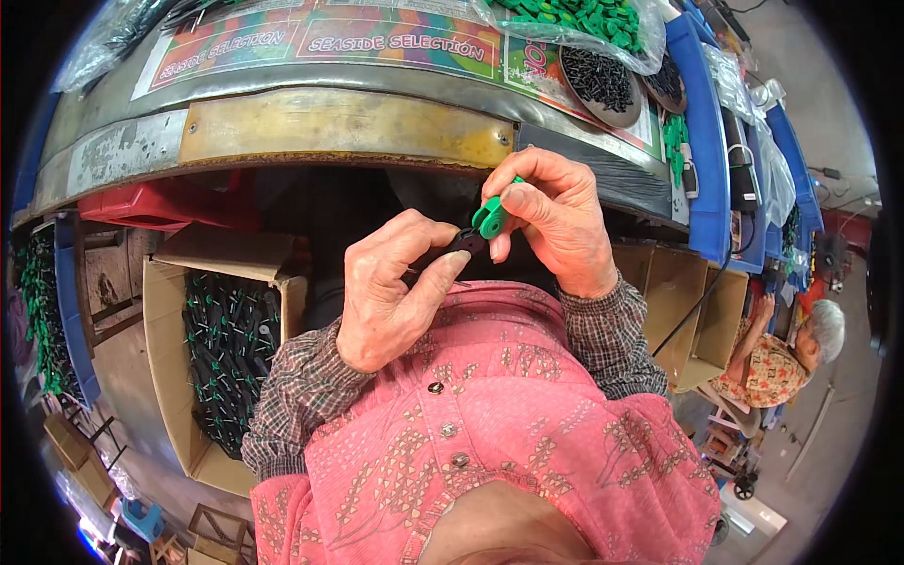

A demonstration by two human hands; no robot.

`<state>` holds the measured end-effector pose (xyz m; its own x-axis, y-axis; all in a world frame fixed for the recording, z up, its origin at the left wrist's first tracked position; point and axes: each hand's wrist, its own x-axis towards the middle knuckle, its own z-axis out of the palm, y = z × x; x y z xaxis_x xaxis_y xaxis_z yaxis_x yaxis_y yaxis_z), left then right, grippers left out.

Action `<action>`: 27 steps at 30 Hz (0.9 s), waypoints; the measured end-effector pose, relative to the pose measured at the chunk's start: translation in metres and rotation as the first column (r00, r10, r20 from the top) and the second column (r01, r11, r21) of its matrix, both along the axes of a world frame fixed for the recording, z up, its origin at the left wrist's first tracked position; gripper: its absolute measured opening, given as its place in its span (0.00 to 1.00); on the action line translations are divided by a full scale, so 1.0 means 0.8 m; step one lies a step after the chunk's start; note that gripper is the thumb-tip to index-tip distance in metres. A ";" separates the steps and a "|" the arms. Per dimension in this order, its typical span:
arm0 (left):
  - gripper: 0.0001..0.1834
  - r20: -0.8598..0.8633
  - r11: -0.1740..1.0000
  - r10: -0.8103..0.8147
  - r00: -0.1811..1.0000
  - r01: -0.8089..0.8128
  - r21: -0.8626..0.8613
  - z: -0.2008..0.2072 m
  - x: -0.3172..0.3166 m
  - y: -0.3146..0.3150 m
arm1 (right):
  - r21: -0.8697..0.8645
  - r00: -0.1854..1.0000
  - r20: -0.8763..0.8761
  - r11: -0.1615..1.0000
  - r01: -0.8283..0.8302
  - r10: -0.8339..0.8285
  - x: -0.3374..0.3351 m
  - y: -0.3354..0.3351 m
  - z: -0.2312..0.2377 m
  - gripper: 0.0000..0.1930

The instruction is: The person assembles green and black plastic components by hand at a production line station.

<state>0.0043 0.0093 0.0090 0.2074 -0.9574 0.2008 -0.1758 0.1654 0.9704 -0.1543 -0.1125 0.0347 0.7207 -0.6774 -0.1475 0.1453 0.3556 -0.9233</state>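
My left hand (391,287) pinches a black plastic part (465,242) with a rounded end between thumb and fingers. Facing it, my right hand (556,212) grips a green plastic part (491,218) that has a round, slotted end with a small hole at its centre. The two parts meet or nearly touch in front of my body, just below the bench edge; whether they are joined I cannot tell. My fingers hide much of both pieces.
A metal-edged bench (339,127) runs across the top. On it are a bag of green parts (589,21) and a dish of small black pieces (600,83). Cardboard boxes (162,348) flank me, the left one filled with black-and-green parts. Blue trays (708,151) stand right. Another person (777,367) sits far right.
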 end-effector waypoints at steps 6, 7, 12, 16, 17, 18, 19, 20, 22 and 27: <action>0.08 0.038 1.000 0.002 0.999 -0.001 -0.028 0.000 -0.002 0.002 | -0.042 1.000 0.011 0.999 0.003 -0.003 -0.004 0.001 -0.002 0.07; 0.07 0.042 1.000 -0.017 0.999 0.017 -0.001 0.001 -0.002 0.002 | -0.043 1.000 0.009 0.999 0.004 -0.004 -0.004 0.001 -0.002 0.07; 0.09 0.068 0.998 0.033 0.997 -0.029 -0.062 -0.003 -0.007 -0.001 | -0.012 1.000 -0.008 1.000 0.009 -0.009 -0.007 0.003 -0.003 0.07; 0.09 0.072 0.998 0.056 0.996 -0.054 -0.032 0.000 -0.007 0.000 | -0.100 0.998 -0.061 0.995 -0.006 0.000 -0.004 0.011 -0.002 0.08; 0.09 0.072 0.998 0.056 0.996 -0.054 -0.032 -0.002 -0.007 -0.001 | -0.100 0.998 -0.061 0.995 -0.006 0.000 -0.003 0.011 -0.002 0.08; 0.09 0.092 0.997 0.067 0.994 -0.062 -0.049 -0.004 -0.007 -0.002 | -0.138 0.998 -0.061 0.990 -0.005 -0.004 -0.003 0.011 -0.002 0.07; 0.09 0.112 0.995 0.078 0.991 -0.071 -0.065 -0.005 -0.007 -0.002 | -0.175 0.998 -0.061 0.985 -0.004 -0.007 -0.003 0.011 -0.002 0.07; 0.09 0.112 0.995 0.078 0.991 -0.071 -0.064 -0.005 -0.007 -0.002 | -0.174 0.998 -0.061 0.985 -0.005 -0.006 -0.004 0.010 -0.002 0.07; 0.10 0.165 0.992 0.094 0.982 -0.080 -0.094 -0.004 -0.007 -0.001 | -0.202 0.999 -0.042 0.979 -0.030 0.022 -0.005 0.009 -0.002 0.06; 0.10 0.204 0.987 0.106 0.973 -0.077 -0.142 -0.007 -0.006 -0.002 | -0.272 0.997 -0.064 0.960 -0.066 0.050 -0.005 0.007 -0.004 0.05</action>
<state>-0.0004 0.0078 0.0031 0.2325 -0.8985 0.3723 -0.3938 0.2631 0.8807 -0.1583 -0.1071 0.0312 0.7558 -0.6548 -0.0034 0.0774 0.0945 -0.9925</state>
